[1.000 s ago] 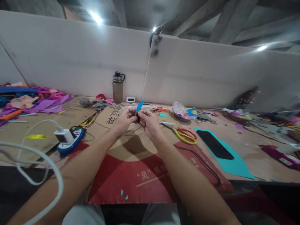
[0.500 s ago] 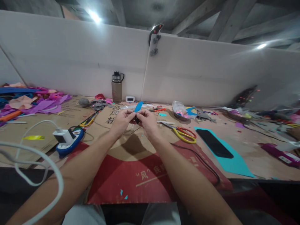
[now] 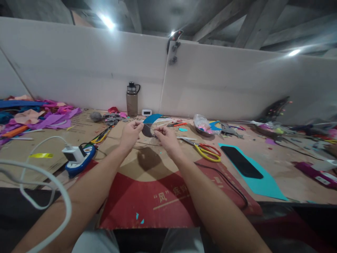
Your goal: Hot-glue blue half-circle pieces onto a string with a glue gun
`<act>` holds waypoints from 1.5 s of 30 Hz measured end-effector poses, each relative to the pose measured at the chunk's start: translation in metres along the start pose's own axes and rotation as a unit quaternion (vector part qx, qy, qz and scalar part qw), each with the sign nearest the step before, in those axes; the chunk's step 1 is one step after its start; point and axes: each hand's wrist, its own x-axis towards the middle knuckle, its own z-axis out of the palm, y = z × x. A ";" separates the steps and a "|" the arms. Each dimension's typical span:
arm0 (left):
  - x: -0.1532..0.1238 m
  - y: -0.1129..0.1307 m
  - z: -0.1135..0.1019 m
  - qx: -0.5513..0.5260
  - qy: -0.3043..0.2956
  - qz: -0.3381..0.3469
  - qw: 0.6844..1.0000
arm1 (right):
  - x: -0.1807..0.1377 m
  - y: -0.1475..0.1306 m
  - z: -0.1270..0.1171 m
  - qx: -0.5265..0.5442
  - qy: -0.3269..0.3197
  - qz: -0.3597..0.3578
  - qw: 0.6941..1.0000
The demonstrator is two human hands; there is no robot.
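Note:
Above the cardboard, a curved piece [image 3: 154,118], bright blue at its upper part and dark grey below, is held up between my two hands. My left hand [image 3: 132,134] is closed in a pinch at the left edge of this piece. On the other side, my right hand [image 3: 166,139] has its thumb and fingertips pinched together by the dark part. A thin pale line seems to cross the piece between the fingers; I cannot tell whether it is thread or an edge. Under both arms lies the red and brown cardboard sheet [image 3: 126,207], with small turquoise scraps on it.
Scissors [image 3: 207,153] with red and yellow handles lie right of my right hand. Farther right, a black phone [image 3: 240,161] rests on a turquoise sheet [image 3: 265,188]. A blue power strip [image 3: 81,165] and white cable are at left. A bottle [image 3: 132,100] stands by the partition.
My hands have moved apart from nearly touching, my left hand shifting left. The blue and dark piece, mostly hidden between the fingers before, now shows wider. The view has tilted slightly.

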 end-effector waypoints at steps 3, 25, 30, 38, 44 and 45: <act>0.006 -0.001 -0.007 -0.060 0.016 -0.024 0.998 | -0.002 -0.002 -0.006 -0.046 -0.045 0.003 0.998; 0.029 0.017 -0.043 0.078 0.209 0.161 0.961 | -0.032 -0.044 -0.042 -0.293 -0.001 -0.258 0.921; 0.027 0.022 -0.052 0.210 0.282 0.189 0.917 | -0.040 -0.053 -0.054 -0.410 0.206 -0.297 0.837; 0.033 0.018 -0.057 0.214 0.307 0.170 0.911 | -0.060 -0.067 -0.066 -0.110 0.190 -0.235 0.947; 0.041 0.014 -0.060 0.106 0.286 0.147 0.941 | -0.082 -0.057 -0.058 -0.024 -0.010 -0.147 0.989; 0.039 0.015 -0.058 0.097 0.279 0.147 0.944 | -0.085 -0.055 -0.056 -0.067 -0.076 -0.130 0.986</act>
